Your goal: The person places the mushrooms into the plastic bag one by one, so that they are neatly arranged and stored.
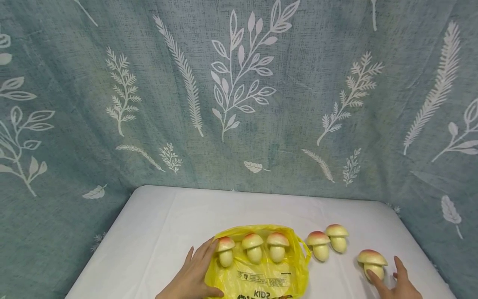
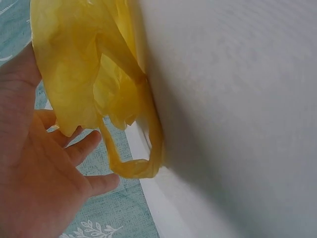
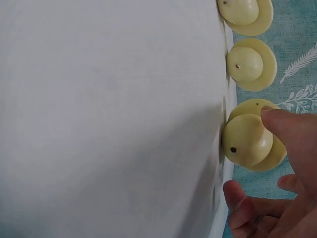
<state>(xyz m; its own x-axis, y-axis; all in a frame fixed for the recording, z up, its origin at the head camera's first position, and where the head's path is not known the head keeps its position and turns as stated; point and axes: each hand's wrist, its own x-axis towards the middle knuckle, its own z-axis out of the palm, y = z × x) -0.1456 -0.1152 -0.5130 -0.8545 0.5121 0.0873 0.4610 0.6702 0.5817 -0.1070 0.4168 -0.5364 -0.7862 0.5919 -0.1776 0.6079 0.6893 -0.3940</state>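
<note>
A yellow plastic bag (image 1: 261, 272) with printed lettering lies on the table, and three toy mushrooms (image 1: 254, 248) stand out in a row against it. My left hand (image 1: 192, 274) is at the bag's left side with fingers extended. In the left wrist view, the left hand (image 2: 54, 163) has its fingers spread beside the hanging yellow handle. My right hand (image 1: 397, 284) is around a red-topped, cream-stemmed mushroom (image 1: 373, 261) at the right. The thumb (image 3: 285, 124) overlaps this mushroom in the right wrist view; the other fingers stand apart from it.
Two more mushrooms (image 1: 318, 246) lie side by side just right of the bag. A white cloth covers the table (image 1: 179, 224). Behind it and at both sides hangs a blue-green curtain (image 1: 157, 104) with white leaf prints.
</note>
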